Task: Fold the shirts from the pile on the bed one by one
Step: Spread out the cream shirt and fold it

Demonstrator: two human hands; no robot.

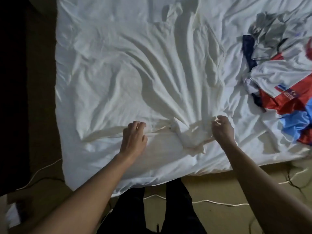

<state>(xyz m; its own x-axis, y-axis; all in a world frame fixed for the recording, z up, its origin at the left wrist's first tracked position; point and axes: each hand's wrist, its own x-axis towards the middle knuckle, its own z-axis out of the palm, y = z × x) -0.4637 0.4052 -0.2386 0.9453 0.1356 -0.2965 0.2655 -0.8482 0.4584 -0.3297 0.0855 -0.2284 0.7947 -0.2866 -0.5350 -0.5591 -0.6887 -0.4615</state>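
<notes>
A white shirt (152,81) lies spread and heavily wrinkled on the white bed (94,157), its collar (177,130) bunched near the front edge. My left hand (135,137) sits left of the collar with its fingers curled into the shirt's fabric. My right hand (222,130) is right of the collar and pinches a fold of the same shirt. Creases fan out from between the two hands toward the far side. The pile of shirts (278,78) lies at the right of the bed: grey, navy, white, red and blue garments tangled together.
The bed's front edge runs just in front of my legs (168,208). White cables (211,202) trail over the tan floor in front and at left. A dark piece of furniture (13,98) stands along the bed's left side.
</notes>
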